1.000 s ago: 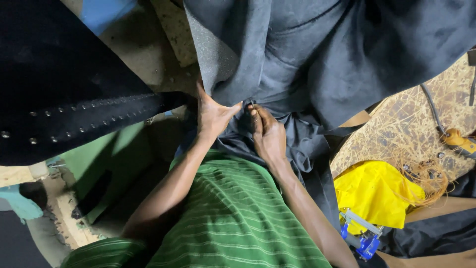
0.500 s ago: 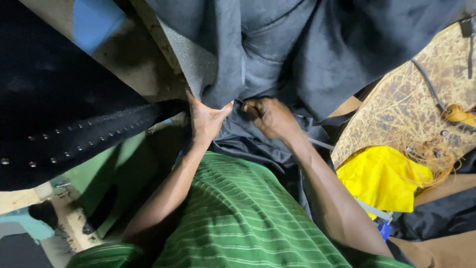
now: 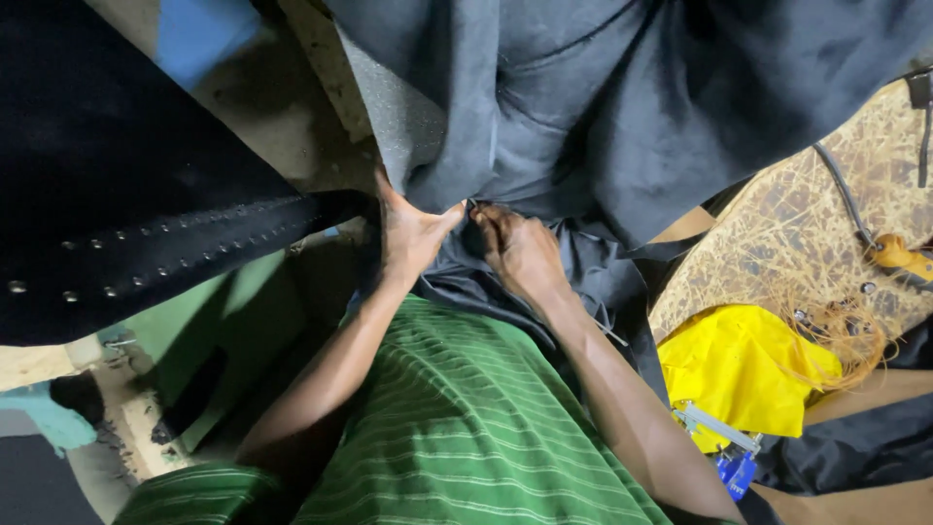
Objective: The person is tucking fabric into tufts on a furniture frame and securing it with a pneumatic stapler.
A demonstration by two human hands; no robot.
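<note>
head view. dark grey garment [image 3: 622, 126]: fills the upper centre and right of the frame, draped down to the lap. left hand [image 3: 413, 233]: centre, fingers closed, pinching a fold of the cloth. right hand [image 3: 520, 248]: just beside it, curled shut on the same fold. black studded fabric [image 3: 146, 224]: left. green striped shirt [image 3: 466, 428]: lower centre. yellow cloth [image 3: 739, 369]: lower right, beside a woven straw mat [image 3: 797, 243].
</note>
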